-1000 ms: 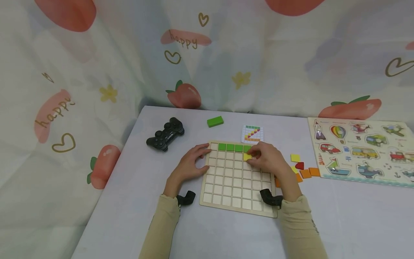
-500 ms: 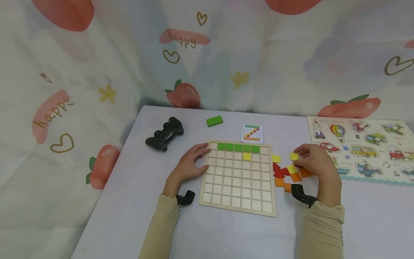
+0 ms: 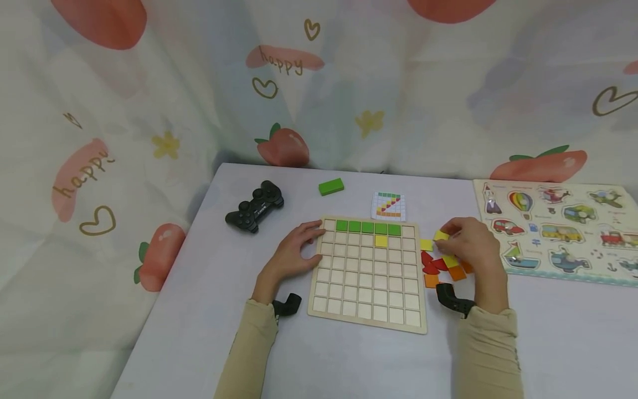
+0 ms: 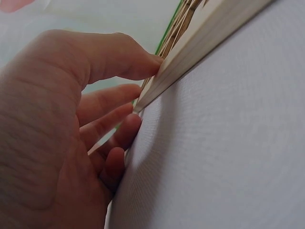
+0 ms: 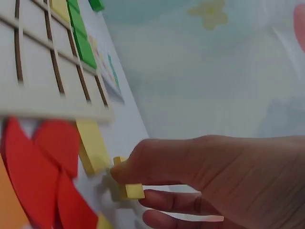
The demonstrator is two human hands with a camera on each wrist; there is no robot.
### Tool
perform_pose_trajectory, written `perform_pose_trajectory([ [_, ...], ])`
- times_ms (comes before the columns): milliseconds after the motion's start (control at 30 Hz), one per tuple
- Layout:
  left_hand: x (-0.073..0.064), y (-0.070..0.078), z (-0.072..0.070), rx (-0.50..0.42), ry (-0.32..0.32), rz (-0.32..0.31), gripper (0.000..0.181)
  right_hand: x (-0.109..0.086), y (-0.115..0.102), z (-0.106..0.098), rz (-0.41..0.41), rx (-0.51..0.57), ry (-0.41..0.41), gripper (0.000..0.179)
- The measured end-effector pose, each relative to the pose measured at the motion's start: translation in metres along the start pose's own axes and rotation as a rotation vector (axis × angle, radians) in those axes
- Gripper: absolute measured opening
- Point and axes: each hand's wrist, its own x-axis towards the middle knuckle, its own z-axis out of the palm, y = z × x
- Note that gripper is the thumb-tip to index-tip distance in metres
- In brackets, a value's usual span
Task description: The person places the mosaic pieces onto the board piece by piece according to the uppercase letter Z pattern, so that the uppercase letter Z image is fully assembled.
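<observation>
In the head view a wooden grid board lies on the white table. Green square tiles line part of its top row, and one yellow tile sits in the row below. My left hand rests at the board's left edge; in the left wrist view the thumb touches the wooden rim. Right of the board, my right hand pinches a yellow square tile between thumb and fingers. Beneath and beside that hand lie another yellow tile, red petal-shaped pieces and orange squares.
A small pattern card lies behind the board, with a green block to its left. A black game controller is at the back left. A picture puzzle board lies at the right.
My right hand left a yellow tile on the grid, went right to the loose pieces and picked up another yellow tile, now shifting slightly left with it. My left hand stays put.
</observation>
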Motion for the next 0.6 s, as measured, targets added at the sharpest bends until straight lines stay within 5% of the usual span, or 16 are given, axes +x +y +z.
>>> perform_pose_trajectory([
  [133, 0.001, -0.001, 0.000, -0.006, -0.011, -0.003, 0.058, 0.003, -0.023, 0.010, -0.076, -0.033, -0.009, 0.039],
  [433, 0.001, -0.004, 0.001, 0.004, -0.010, 0.002, 0.057, 0.007, -0.074, 0.053, -0.387, -0.032, -0.104, 0.025],
  [600, 0.001, -0.004, 0.000, 0.008, -0.007, 0.009, 0.057, 0.006, -0.088, 0.068, -0.431, -0.062, -0.133, 0.022],
])
